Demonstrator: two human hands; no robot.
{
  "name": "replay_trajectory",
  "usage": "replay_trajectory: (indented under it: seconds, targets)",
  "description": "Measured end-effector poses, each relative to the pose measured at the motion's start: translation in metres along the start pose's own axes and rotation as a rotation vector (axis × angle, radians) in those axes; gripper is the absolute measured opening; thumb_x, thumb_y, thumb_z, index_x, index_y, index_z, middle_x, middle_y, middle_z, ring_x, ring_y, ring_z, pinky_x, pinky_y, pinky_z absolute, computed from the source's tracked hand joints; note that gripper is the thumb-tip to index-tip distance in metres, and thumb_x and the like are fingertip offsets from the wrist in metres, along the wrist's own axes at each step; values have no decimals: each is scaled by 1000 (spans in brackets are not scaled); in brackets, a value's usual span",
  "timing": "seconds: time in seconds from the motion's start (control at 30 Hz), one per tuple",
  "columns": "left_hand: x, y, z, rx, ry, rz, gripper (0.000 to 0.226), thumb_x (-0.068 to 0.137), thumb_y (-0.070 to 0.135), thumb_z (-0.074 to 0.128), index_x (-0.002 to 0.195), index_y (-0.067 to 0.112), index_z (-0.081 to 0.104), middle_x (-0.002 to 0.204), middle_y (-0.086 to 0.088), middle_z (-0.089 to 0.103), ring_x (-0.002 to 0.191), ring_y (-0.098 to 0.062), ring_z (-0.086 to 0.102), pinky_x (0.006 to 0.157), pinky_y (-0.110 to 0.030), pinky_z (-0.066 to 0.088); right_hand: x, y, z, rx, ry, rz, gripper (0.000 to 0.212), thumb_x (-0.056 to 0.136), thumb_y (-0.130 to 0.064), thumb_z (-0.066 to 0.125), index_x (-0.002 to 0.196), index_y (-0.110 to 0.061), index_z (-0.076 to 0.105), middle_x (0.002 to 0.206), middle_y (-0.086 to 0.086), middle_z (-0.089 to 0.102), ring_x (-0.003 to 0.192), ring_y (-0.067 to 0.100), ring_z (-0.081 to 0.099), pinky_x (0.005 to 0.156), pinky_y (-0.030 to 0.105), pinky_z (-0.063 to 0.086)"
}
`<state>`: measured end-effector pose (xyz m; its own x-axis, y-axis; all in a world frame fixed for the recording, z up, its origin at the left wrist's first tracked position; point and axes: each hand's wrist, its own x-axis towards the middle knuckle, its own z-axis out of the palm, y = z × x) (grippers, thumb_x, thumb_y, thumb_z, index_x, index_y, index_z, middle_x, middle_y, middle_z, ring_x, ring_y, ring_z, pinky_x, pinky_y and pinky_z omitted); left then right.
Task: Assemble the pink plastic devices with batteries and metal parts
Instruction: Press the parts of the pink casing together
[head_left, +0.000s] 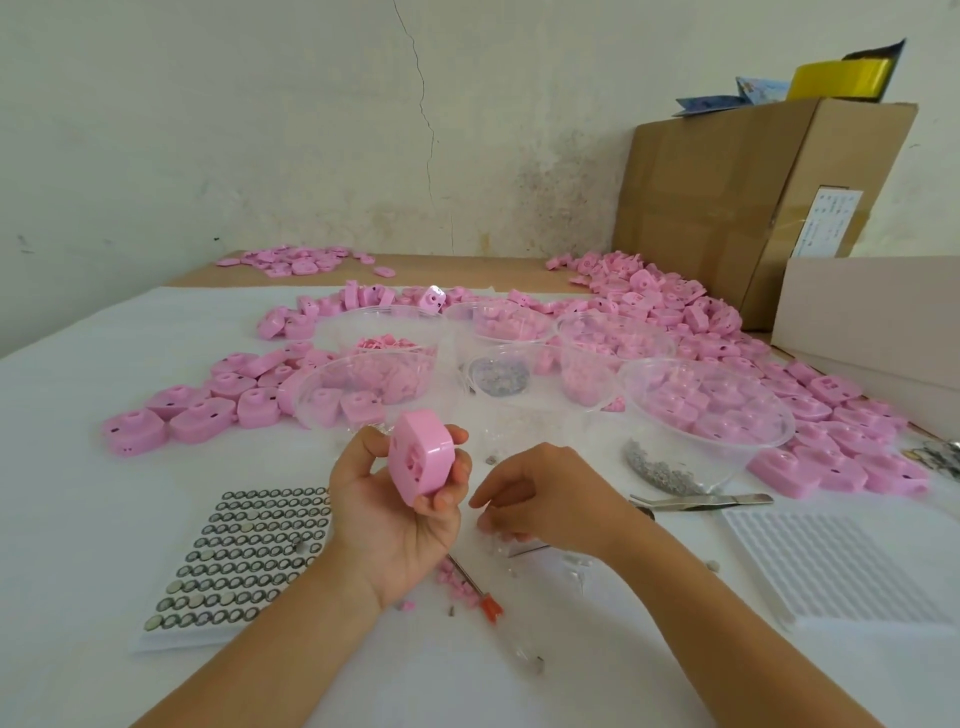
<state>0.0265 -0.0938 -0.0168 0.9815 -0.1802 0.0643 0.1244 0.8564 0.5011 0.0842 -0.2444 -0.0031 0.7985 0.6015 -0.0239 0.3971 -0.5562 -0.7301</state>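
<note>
My left hand (387, 514) grips a pink plastic device shell (422, 457), held upright above the table with its open side facing left. My right hand (545, 499) hovers low just right of it, fingers curled down over small clear bits on the cloth; what it pinches, if anything, is hidden. A tray of button batteries (244, 556) lies to the left of my left wrist. Metal tweezers (701, 501) lie right of my right hand. A small screwdriver with an orange handle (480, 590) lies under my left wrist.
Several clear plastic bowls (711, 410) hold pink parts and small metal pieces. Heaps of pink shells (192, 410) spread left, back and right. An empty white tray (831, 566) sits at right. Cardboard boxes (727, 208) stand at the back right.
</note>
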Motion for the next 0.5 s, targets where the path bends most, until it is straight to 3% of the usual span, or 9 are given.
replay_trajectory:
  seconds: [0.17,0.33,0.5]
  targets:
    - [1,1,0,12,28,18,52,25,15,87,70,-4,70,55,-15,55,34,-15,50,31,-15,42,-1,7,-5,149,-58,8,21,87,-4,58,85,-22,67,73,-9,69,61,2,63,60,13,51]
    - [-2,0,4,21,46,-11,59,22,13,88,74,-8,70,63,-19,59,43,-22,59,36,-18,49,-3,6,-7,115,-26,-26,16,86,-10,62,78,-24,63,79,-3,72,72,10,66,68,21,54]
    - [-4,-1,9,86,95,31,65,19,16,93,77,-5,72,70,-24,64,53,-30,65,40,-23,53,-9,3,-18,193,124,-67,13,83,-15,66,75,-24,69,57,-4,67,49,5,57,49,16,47]
